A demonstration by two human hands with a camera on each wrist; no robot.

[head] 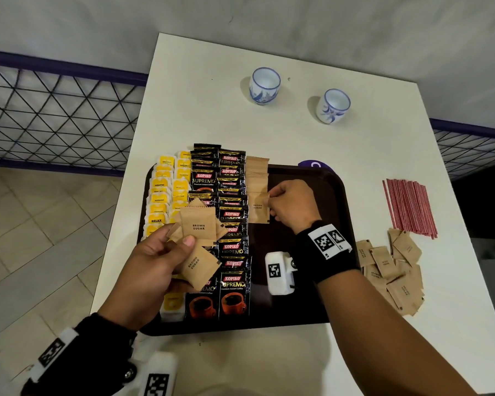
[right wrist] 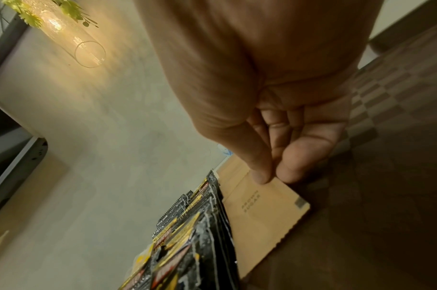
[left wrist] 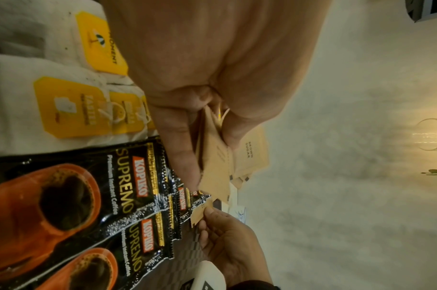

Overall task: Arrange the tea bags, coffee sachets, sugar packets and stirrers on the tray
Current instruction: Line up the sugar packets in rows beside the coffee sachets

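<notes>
On the dark brown tray [head: 320, 304] lie columns of yellow tea bags [head: 160, 201], black coffee sachets [head: 232, 212] and a row of brown sugar packets [head: 257, 178]. My left hand [head: 155, 258] holds a fan of several brown sugar packets [head: 199, 227] above the tray's left side; the wrist view shows that bunch [left wrist: 216, 157] between thumb and fingers. My right hand [head: 290, 205] pinches the front sugar packet [head: 258, 208] of the row by its right edge, thumb and forefinger on the packet [right wrist: 264, 212]. Red stirrers [head: 410, 205] lie on the table to the right.
A loose heap of sugar packets [head: 392, 270] lies on the white table [head: 240, 115] right of the tray. Two blue-and-white cups [head: 265, 85] [head: 333, 105] stand at the back. A purple wire fence [head: 52, 110] runs left; the table's left edge drops to a tiled floor.
</notes>
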